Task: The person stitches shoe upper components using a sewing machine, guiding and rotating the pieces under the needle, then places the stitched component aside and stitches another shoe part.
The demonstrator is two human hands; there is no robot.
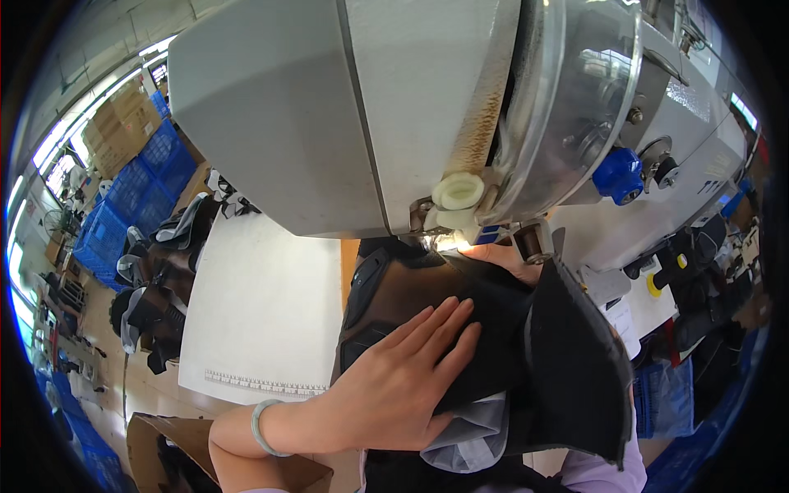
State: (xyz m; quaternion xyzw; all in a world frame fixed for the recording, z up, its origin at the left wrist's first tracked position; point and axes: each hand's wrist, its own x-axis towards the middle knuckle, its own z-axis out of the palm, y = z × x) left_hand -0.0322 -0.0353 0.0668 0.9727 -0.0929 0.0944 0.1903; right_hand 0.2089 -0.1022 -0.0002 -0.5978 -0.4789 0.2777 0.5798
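Under the head of a grey sewing machine (329, 123) lies a black workpiece (493, 337), with a glossy dark panel and a stiff flap standing up on its right. My left hand (403, 370) rests flat on the glossy part, fingers stretched out and gripping nothing. A pale green bangle (263, 427) circles that wrist. My right hand (509, 260) touches the workpiece close to the lit needle area; the flap hides most of its fingers, so I cannot tell its grip. Grey fabric (472, 435) hangs from the near edge.
A white table (263, 304) with a printed ruler (267, 384) extends left. Beyond it are dark pieces (156, 304) in a pile and blue crates (123, 209). An open cardboard box (156, 435) sits at lower left. At the right are a blue basket (670, 398) and black items (699, 304).
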